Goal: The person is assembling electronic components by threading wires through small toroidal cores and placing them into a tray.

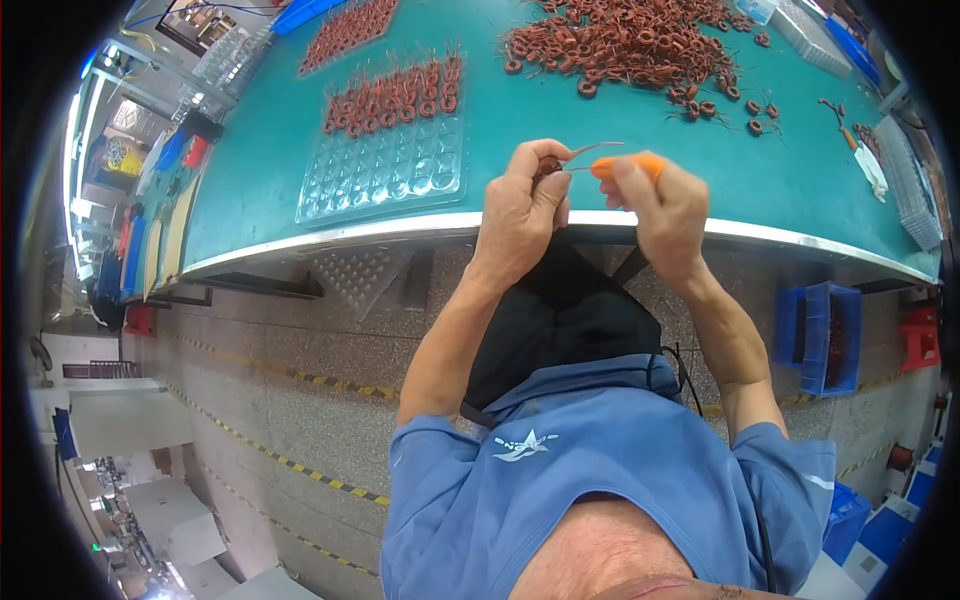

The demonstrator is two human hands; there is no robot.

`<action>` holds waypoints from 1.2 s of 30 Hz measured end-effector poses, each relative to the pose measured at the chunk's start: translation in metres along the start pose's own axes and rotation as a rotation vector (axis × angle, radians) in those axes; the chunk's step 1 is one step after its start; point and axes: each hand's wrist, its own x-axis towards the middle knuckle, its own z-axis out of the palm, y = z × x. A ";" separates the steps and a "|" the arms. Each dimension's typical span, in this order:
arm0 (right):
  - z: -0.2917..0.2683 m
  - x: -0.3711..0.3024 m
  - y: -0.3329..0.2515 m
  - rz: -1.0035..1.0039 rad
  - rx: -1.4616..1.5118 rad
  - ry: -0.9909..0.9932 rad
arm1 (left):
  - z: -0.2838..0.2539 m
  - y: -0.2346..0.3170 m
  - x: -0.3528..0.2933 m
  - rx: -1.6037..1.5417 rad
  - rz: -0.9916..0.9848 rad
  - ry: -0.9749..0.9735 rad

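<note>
Pinched in the fingers of my left hand (520,215) is a small reddish-brown wire-wound ring coil (547,168), its wire leads pointing to the right. My right hand (670,215) is closed around an orange-handled tool (604,168), whose exact kind I cannot make out. The tool's thin tip points left, close to the coil's leads. Both hands are over the front edge of the green table. To the left of them lies a clear plastic tray (380,172) with round pockets; coils (407,110) stand in its far rows, leads upward, while its near pockets hold none.
A large heap of similar coils (640,50) covers the far middle of the table (480,100). Another filled tray (345,38) lies at the far left. Hand tools (838,120) and stacked clear trays (908,185) are at the right edge. Blue crates (830,338) stand on the floor.
</note>
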 end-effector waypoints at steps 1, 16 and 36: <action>-0.003 0.003 -0.002 0.166 0.118 -0.004 | 0.000 0.001 -0.002 -0.028 0.018 0.004; 0.003 -0.002 0.041 0.472 0.595 -0.260 | -0.005 -0.024 -0.023 -0.200 -0.187 -0.222; 0.013 -0.019 0.031 0.422 0.461 -0.166 | 0.015 -0.040 -0.027 0.373 0.104 0.078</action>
